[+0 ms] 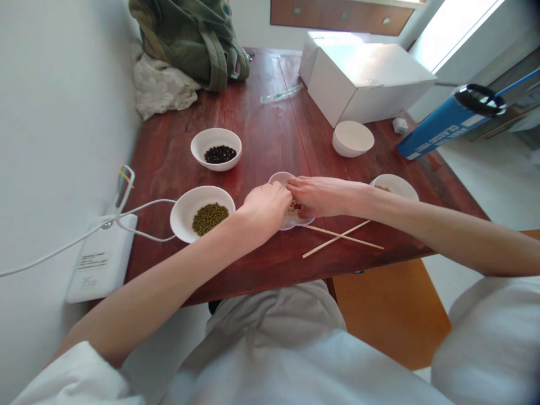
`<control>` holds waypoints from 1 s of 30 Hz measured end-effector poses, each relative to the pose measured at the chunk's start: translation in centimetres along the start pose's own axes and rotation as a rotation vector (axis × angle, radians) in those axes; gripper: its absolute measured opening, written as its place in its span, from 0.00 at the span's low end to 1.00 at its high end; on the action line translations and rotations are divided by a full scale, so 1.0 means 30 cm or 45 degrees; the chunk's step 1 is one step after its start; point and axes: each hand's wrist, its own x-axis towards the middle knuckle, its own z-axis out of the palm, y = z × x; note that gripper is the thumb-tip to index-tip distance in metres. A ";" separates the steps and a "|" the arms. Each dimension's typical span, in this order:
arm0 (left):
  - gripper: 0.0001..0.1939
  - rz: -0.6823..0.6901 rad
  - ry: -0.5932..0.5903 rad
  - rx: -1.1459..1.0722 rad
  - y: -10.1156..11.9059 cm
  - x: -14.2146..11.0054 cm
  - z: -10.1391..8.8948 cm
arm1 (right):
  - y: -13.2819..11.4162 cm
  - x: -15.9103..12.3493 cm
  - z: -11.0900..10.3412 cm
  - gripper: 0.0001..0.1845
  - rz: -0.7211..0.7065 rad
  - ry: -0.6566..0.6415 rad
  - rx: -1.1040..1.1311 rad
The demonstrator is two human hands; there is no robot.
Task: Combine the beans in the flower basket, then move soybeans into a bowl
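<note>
Over scalloped dish [280,178]: left hand [269,201], right hand [307,194] half-curled, close together; cannot tell if gripping.

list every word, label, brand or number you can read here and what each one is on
"CLASSIC": on the blue cup, upside down; the characters after it and the larger line beside it are too blurred to read.
Flat white case by the wall: reddish lines and a grey mark, too small and blurred to read.
No other text is readable.

Chopsticks [340,236] just right of dish [280,178]
</note>
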 end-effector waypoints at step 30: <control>0.61 -0.435 0.847 -0.302 -0.237 -0.451 0.338 | -0.262 -0.283 -0.126 0.37 0.132 0.568 0.159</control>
